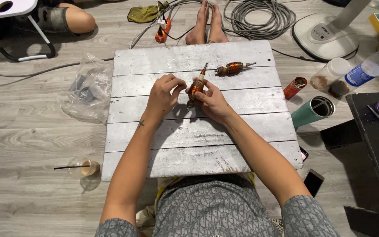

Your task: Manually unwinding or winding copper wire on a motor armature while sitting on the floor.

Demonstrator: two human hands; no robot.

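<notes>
While I hold it above the middle of the worktop [176, 145], item one is the motor armature [195, 87]: copper-wound, shaft running up and slightly right toward the far edge, lower end pointing back at me. It sits between both hands, clear of the boards.

My right hand [211, 102] is closed around the armature's lower body from the right side, fingers wrapped on the windings. My left hand [163, 94] is just left of the armature, fingertips pinched narrow and touching its upper part; whether it grips a strand of wire there I cannot tell. Both hands are equally near; the right carries the weight.

Item two, a second armature [233, 68], lies flat just beyond and to the right of the held one, long axis running left to right.

Further from the armature: a teal tube [311, 112] and a small red can [294, 87] off to the right on the floor; a clear plastic bag [86, 90] to the left; a glass cup [84, 167] nearer me on the left.
</notes>
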